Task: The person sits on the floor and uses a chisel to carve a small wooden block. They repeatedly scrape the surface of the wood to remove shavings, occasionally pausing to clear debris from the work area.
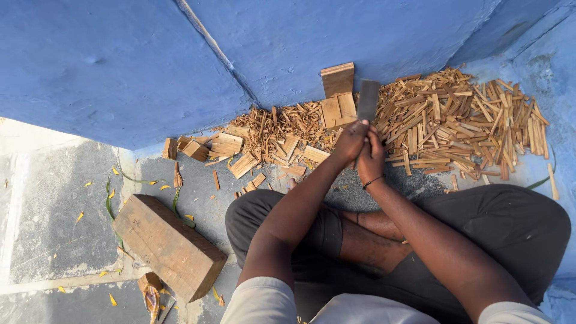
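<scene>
Both my hands are clasped together around the handle of a dark flat blade [368, 99] that points up and away from me. My left hand [349, 141] and my right hand [371, 155] sit side by side, the right wrist wearing a thin dark band. The blade's end hovers over flat wooden blocks [338, 96] leaning against the blue wall. A large heap of thin split wood sticks [456, 120] lies to the right of the blade. Smaller chips and shavings [276, 132] lie to its left.
A thick wooden beam [168, 245] lies on the ground at my left knee. I sit cross-legged in dark trousers [510, 228]. The blue wall [120, 66] closes off the far side. Yellow leaves and green strips [111, 198] are scattered on the grey floor at left.
</scene>
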